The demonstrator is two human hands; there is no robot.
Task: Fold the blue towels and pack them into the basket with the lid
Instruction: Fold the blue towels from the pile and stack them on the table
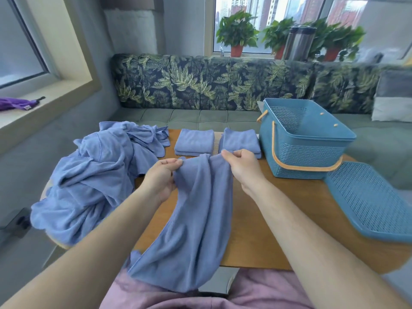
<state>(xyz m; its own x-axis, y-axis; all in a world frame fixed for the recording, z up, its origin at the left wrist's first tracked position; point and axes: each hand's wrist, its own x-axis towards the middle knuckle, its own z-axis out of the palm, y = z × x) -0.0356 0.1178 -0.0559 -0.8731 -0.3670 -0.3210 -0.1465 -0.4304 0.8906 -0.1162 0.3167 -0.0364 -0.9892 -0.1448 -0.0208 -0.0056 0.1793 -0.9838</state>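
A blue towel (196,215) hangs from both my hands over the table's near edge down to my lap. My left hand (161,179) pinches its top left corner and my right hand (242,167) pinches the top right corner. A heap of unfolded blue towels (93,175) lies at the left. Two stacks of folded blue towels (195,141) (242,140) sit side by side beyond my hands. The blue basket (301,157) with an orange handle stands open and looks empty at the right. Its lid (370,201) lies flat in front of it.
The wooden table (267,219) carries everything. A green sofa (200,117) with leaf-patterned cushions runs behind it. Potted plants (237,34) and a steel flask (298,43) stand on the windowsill. A purple cloth (17,103) lies on the left ledge.
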